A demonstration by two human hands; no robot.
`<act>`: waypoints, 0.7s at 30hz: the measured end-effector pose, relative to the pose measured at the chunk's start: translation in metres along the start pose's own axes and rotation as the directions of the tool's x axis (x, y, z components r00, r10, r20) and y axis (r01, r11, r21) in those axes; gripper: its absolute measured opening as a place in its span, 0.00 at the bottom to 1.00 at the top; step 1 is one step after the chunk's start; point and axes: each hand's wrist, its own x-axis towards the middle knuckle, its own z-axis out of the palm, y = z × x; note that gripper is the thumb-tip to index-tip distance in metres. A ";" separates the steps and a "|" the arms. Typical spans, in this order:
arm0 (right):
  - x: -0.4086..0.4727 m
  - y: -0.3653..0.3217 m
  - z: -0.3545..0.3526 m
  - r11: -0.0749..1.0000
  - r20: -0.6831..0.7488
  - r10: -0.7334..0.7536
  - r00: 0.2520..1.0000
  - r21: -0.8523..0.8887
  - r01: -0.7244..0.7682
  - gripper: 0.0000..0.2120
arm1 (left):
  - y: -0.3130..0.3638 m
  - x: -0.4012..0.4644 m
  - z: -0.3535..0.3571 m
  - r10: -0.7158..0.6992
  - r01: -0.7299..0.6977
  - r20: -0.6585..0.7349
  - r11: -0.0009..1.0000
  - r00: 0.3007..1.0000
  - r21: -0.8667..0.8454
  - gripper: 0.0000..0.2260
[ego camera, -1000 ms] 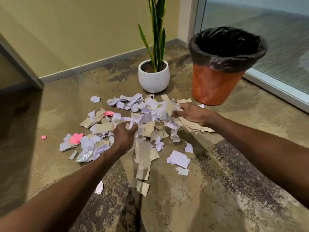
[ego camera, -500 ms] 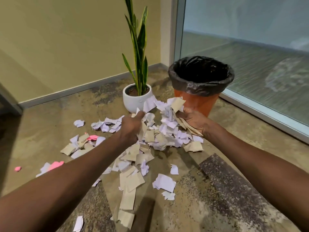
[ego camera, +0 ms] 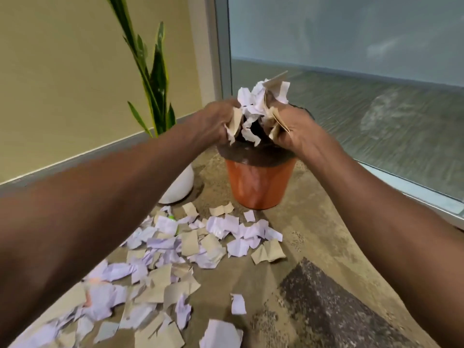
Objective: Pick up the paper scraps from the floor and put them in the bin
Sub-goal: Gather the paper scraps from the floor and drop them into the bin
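While you look for writing, none can be read on the scraps, the bin or the pot; the paper faces that show are plain white, pale lilac and brown. Your left hand and your right hand press a bundle of paper scraps between them, fingers curled and clamped on torn white sheets and brown card, right above the mouth of the bin; the bundle hides most of the opening, and a few white tatters hang down toward the black liner folded over the rim. The bin itself is orange and stands on the floor near the glass panel at the right edge of the room. Just beside it, to the left, stands a white pot with a tall green plant, partly hidden behind your left forearm; the beige wall and its grey skirting run behind them. Loose scraps lie spread over the floor in front of the bin and toward the lower left corner, some tucked under your forearm; a single white piece lies apart in the middle, and a small green bit shows among the pile near the pot. A dark speckled patch marks the floor toward the lower right.
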 end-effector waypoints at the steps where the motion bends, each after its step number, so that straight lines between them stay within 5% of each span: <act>1: 0.010 -0.002 0.003 1.000 0.002 0.011 1.000 0.013 -0.011 0.06 | 0.007 0.011 0.008 -0.009 0.008 0.031 0.999 0.999 0.032 0.09; 5: 0.049 -0.002 0.003 0.991 -0.030 0.062 0.998 0.118 -0.058 0.13 | 0.018 0.040 0.029 -0.077 0.077 0.043 0.997 0.996 -0.018 0.07; 10: 0.066 -0.006 -0.019 0.965 -0.063 0.181 0.981 0.206 -0.165 0.31 | 0.016 0.067 0.032 -0.046 0.047 0.169 0.999 0.985 0.000 0.37; 15: 0.056 -0.004 -0.019 0.988 -0.132 0.082 0.988 0.140 -0.064 0.35 | 0.010 0.063 0.031 0.003 0.038 0.181 0.974 0.983 -0.223 0.34; 18: 0.035 0.000 -0.014 0.992 -0.075 -0.005 0.997 0.126 0.014 0.32 | 0.001 0.051 0.024 0.088 -0.056 0.079 0.939 0.993 -0.339 0.26; 21: 0.000 0.020 -0.010 0.985 -0.033 -0.166 0.986 -0.063 0.163 0.27 | -0.021 0.021 0.006 0.170 -0.159 -0.004 0.909 0.985 -0.385 0.16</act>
